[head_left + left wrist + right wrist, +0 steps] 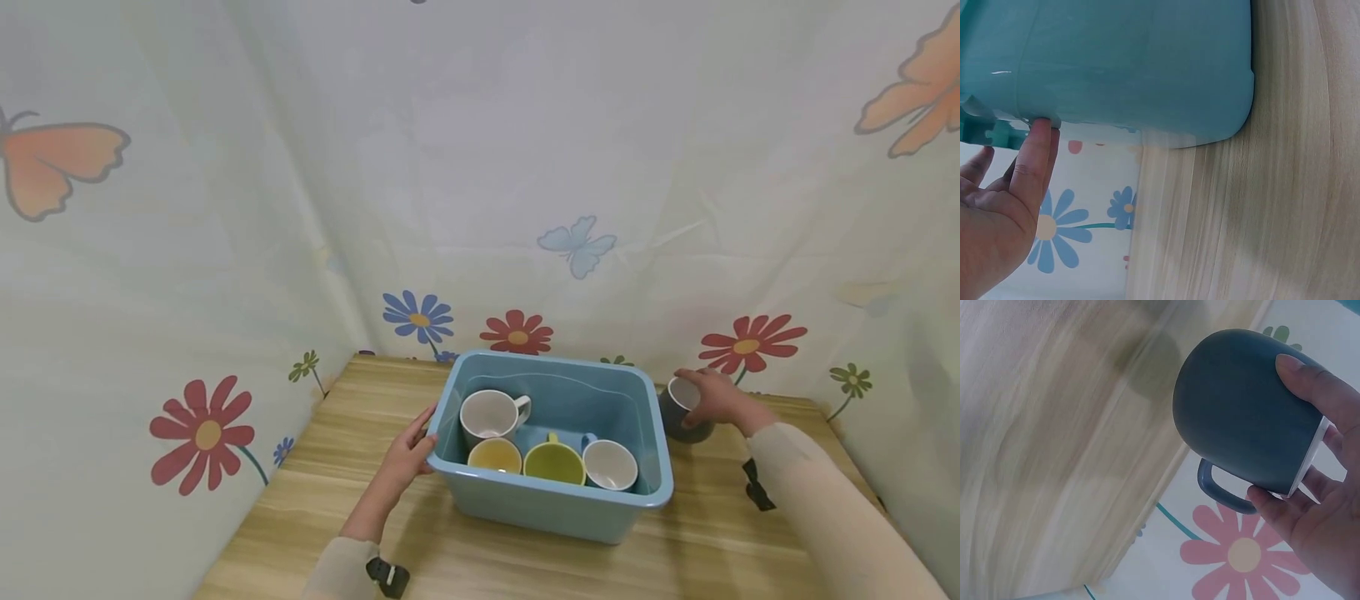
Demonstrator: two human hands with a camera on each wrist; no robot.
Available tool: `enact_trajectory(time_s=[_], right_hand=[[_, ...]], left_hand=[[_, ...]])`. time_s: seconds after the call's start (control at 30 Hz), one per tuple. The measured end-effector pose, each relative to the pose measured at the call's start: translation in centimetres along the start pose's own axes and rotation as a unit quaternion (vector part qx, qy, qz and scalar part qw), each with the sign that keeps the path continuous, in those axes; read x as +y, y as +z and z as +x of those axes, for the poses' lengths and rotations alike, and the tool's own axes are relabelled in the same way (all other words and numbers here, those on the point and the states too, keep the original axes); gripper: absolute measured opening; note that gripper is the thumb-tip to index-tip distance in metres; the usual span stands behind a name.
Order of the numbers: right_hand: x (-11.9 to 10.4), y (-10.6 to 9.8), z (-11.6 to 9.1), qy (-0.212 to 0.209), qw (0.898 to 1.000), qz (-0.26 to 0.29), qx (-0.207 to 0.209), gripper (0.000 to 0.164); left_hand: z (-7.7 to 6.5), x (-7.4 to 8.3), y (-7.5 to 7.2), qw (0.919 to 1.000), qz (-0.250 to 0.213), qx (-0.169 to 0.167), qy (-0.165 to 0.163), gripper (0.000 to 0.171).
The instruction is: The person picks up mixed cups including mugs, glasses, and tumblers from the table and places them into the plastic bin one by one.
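My right hand (716, 396) grips a dark grey mug (1241, 412) near its pale rim, just right of the blue plastic tub (536, 504). In the right wrist view, the thumb lies along the mug's side and other fingers reach the rim and the handle (1219, 490). At the tub's left side, my left hand (408, 450) touches the outer wall and rim with extended fingers (1035, 162). Inside the tub sit a large white-lined mug (487, 412), a yellow-lined cup (495, 456), a green mug (553, 462) and a white-lined mug with a blue handle (611, 467).
The tub stands on a wood-grain table (360, 417). A pale curtain (480, 167) printed with flowers and butterflies hangs behind the table and along its sides. Within the tub, the mugs fill the left side and front; bare floor shows toward the back right.
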State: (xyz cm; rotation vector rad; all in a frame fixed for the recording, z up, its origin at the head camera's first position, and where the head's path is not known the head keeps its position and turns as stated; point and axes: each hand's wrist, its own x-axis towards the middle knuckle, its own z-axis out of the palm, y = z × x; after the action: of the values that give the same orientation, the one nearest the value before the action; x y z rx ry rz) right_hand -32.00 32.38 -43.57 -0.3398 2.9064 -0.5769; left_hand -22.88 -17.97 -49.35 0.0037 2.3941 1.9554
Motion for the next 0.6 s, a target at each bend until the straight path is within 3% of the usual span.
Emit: enact_trajectory(time_s=[0.6], right_hand=[[-0.4, -2.6, -0.6, -0.028, 0.999, -0.017, -0.001, 0.09]], left_hand=[[0.1, -0.1, 0.0, 0.9999, -0.001, -0.001, 0.01, 0.062]])
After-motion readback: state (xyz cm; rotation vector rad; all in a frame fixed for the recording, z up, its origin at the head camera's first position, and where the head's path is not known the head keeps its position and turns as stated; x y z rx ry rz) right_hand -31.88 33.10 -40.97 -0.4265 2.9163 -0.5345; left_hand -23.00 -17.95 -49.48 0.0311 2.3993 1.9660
